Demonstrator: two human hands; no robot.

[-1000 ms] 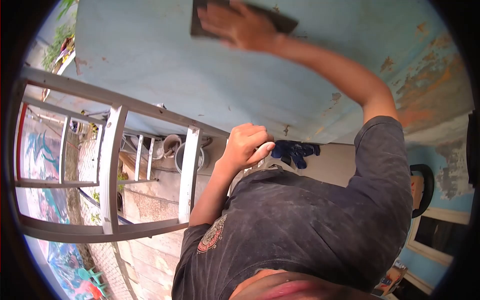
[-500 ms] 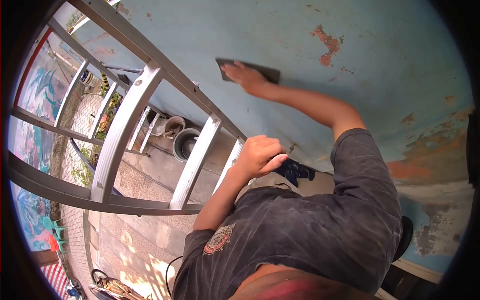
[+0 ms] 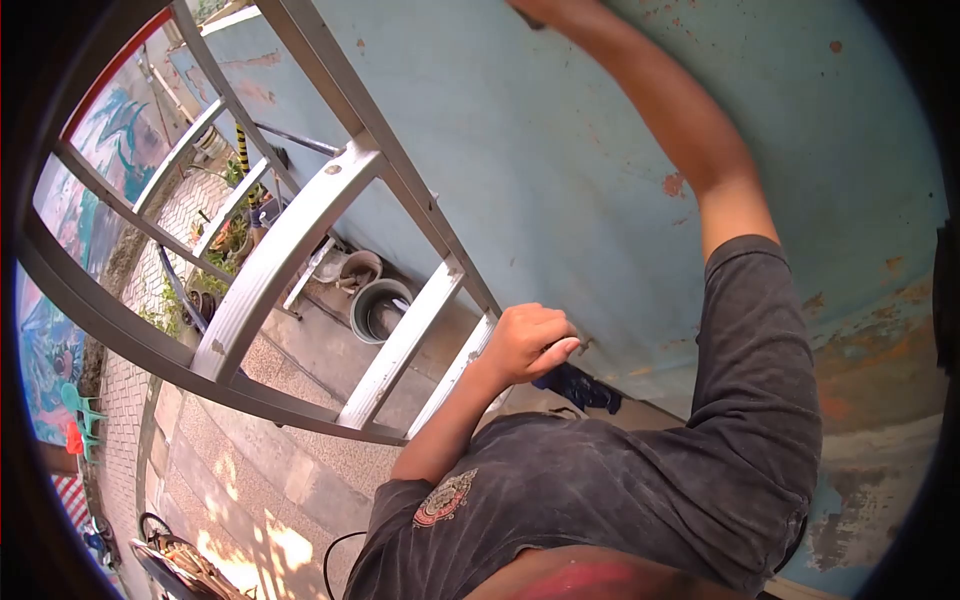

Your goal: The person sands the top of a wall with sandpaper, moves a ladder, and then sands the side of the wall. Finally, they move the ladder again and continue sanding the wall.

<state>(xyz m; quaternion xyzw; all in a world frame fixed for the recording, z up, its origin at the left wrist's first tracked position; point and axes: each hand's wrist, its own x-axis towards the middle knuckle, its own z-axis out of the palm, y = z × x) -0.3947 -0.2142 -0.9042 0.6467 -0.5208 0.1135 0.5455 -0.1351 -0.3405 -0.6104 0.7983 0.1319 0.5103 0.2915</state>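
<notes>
My left hand is closed at the upper side rail of a metal ladder, its fingers curled and its thumb on the near side. My right arm reaches up along the pale blue wall, and only part of my right hand shows at the top edge. A small dark piece of a flat pad shows beside it against the wall. The fingers of that hand are out of view. Reddish patches of peeled paint mark the wall.
Below the ladder, a grey bucket and a smaller pot stand on the paved floor by the wall. Dark blue cloth lies at the wall's foot. Plants and a painted wall are at the left.
My right hand and the dark pad have moved up the wall to the top edge of the view. The view has shifted; my left hand remains at the ladder.
</notes>
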